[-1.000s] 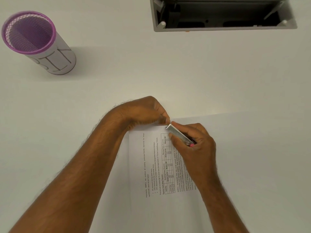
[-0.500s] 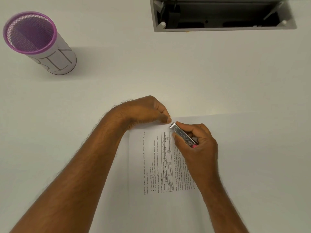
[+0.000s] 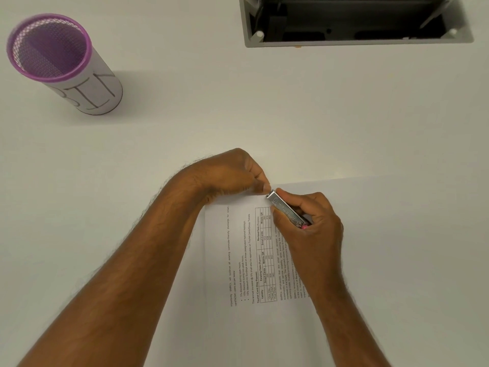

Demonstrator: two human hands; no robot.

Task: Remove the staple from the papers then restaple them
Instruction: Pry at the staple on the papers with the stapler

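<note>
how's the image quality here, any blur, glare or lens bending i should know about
Head view: even, soft light with no hard glare; the purple mesh cup throws a faint shadow to its right and leans outward from wide-angle distortion. The printed papers are sharp enough to see a table, though small text is hard to read. The metal stapler in the right hand shows a mild sheen.

The left hand (image 3: 232,173) covers the far corner of the papers (image 3: 238,260), hiding any staple there. The right hand (image 3: 312,229) hides the stapler's (image 3: 287,210) rear. The print is unreadable.
</note>
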